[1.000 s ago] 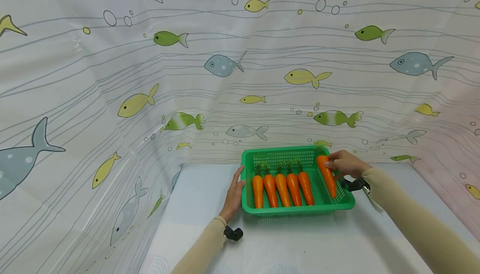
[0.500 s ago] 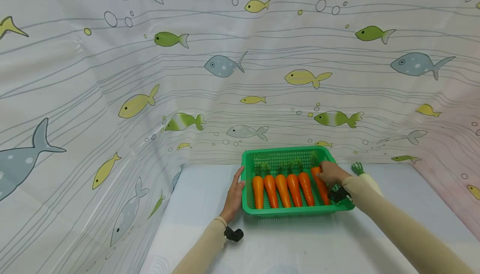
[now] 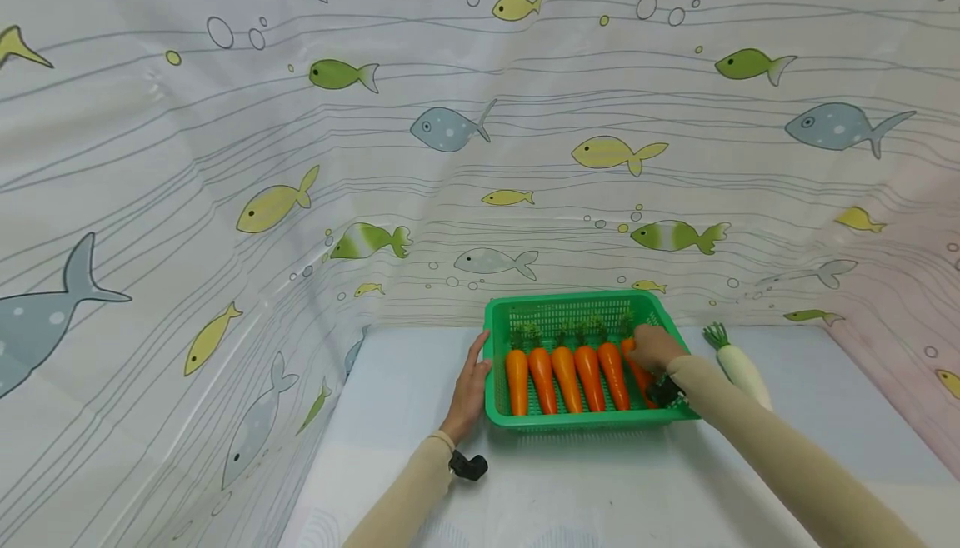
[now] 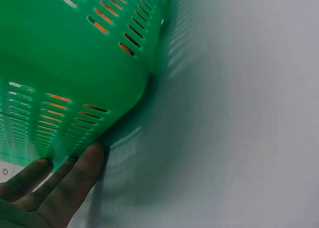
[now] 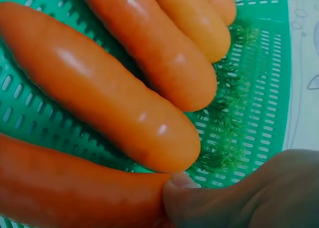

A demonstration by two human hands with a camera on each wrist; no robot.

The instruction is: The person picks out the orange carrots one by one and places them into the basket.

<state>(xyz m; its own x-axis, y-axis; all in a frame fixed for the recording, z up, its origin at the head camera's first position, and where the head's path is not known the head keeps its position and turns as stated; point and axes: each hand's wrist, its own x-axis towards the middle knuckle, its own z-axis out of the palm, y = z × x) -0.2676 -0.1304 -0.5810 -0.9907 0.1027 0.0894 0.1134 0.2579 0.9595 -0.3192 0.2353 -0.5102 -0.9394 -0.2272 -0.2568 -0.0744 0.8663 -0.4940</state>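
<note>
A green plastic basket (image 3: 570, 420) holds several orange carrots (image 3: 566, 377) side by side, their leafy green tops toward the far wall. My right hand (image 3: 657, 350) reaches inside and grips the rightmost carrot (image 5: 79, 190); the thumb presses near its thick end in the right wrist view, and the other fingers are hidden. That carrot lies beside its neighbour (image 5: 107, 91), low in the basket. My left hand (image 3: 468, 386) rests its extended fingers against the basket's left outer side. In the left wrist view, fingertips (image 4: 89, 160) touch the slotted green wall.
To the right of the basket lies a white daikon radish (image 3: 742, 375) with a green top, partly behind the right sleeve (image 3: 780, 448). A pale tabletop (image 3: 585, 490) extends in front. Fish-patterned sheeting (image 3: 540, 223) hangs behind and at both sides.
The right hand has moved left and lower with its carrot, from the basket's right side to beside the row. The daikon has come out from behind the arm. The left hand stays put.
</note>
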